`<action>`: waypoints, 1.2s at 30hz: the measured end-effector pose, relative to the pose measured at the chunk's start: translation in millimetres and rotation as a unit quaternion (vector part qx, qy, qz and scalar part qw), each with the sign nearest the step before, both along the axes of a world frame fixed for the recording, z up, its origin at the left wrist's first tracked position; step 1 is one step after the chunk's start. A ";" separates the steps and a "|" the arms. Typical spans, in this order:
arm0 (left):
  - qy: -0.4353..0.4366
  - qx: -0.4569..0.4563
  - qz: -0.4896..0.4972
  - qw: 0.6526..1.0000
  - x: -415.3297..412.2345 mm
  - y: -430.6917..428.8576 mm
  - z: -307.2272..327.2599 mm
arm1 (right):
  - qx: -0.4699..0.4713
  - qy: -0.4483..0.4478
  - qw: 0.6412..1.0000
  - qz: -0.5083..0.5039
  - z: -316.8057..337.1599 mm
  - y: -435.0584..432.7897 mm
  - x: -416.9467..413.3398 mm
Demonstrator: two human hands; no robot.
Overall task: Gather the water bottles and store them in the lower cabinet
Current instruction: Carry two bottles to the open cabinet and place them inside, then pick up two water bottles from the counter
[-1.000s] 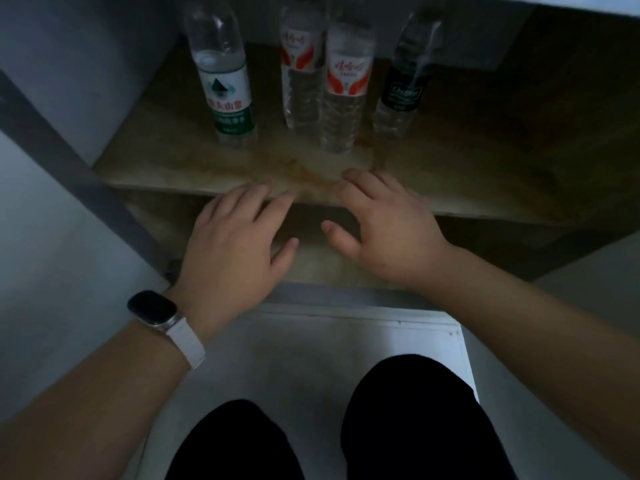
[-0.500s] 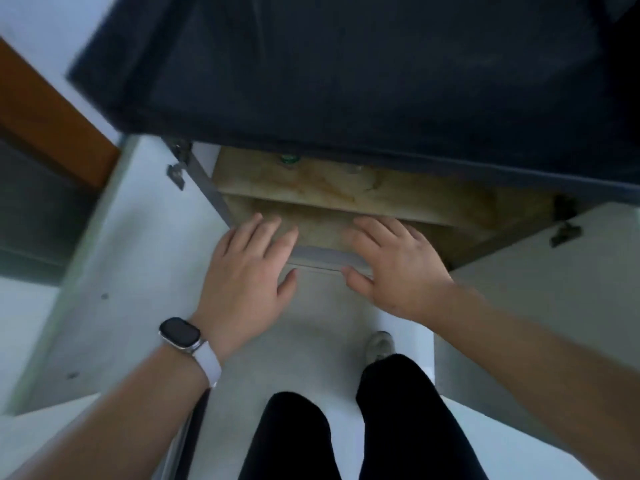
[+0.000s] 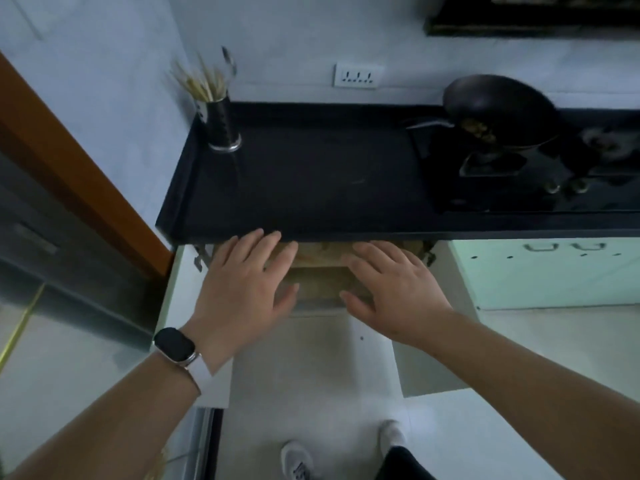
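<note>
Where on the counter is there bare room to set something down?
The black countertop is bare between the chopstick holder at its back left and the stove. The right end is crowded: the wok sits on the stove.

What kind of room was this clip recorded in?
Most likely a home kitchen. A black countertop carries a wok on a gas hob and a chopstick holder, and an open lower cabinet sits beneath.
</note>
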State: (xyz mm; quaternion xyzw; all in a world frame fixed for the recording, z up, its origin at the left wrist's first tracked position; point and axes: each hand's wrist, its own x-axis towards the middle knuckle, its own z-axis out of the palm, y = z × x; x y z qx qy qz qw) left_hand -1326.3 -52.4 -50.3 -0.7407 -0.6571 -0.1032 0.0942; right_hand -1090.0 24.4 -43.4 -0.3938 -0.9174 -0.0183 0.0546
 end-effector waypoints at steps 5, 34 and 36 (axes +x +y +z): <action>0.000 0.022 -0.030 0.999 48.4 2.8 24.8 | 0.035 0.021 0.998 -0.042 31.3 -9.7 52.7; 0.016 0.103 -0.348 0.932 630.7 130.2 78.8 | 0.121 0.060 0.935 -0.328 80.9 -34.2 626.8; 0.018 0.107 -0.367 0.924 654.7 142.0 82.0 | 0.121 0.053 0.930 -0.343 81.2 -30.7 648.7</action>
